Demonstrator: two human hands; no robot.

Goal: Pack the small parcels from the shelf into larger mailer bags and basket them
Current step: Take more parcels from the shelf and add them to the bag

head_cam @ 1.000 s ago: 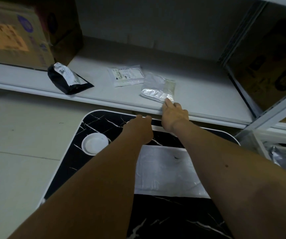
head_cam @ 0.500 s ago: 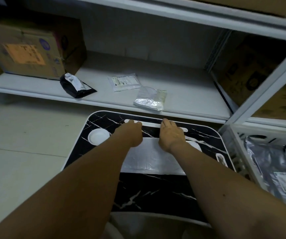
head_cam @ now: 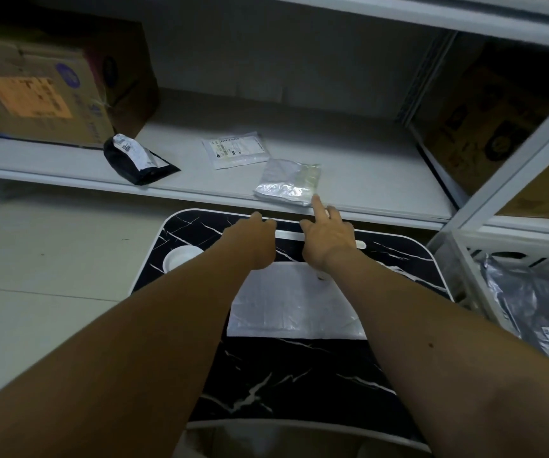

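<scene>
Your right hand [head_cam: 327,239], forefinger outstretched, touches the crinkly silver foil parcel [head_cam: 288,182], light and slippery, at its near corner; your left hand [head_cam: 253,238], beside it, curls empty.

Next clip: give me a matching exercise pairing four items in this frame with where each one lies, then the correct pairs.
Items:
1. black parcel
2. silver parcel
3. white mailer bag
4. cardboard box

Places:
A. flat on the black marble-pattern table
B. shelf's far left end
C. shelf front edge, at the right hand's index fingertip
D. on the shelf, just right of the cardboard box

Pairs: 1-D, 2-C, 3-A, 4-B
</scene>
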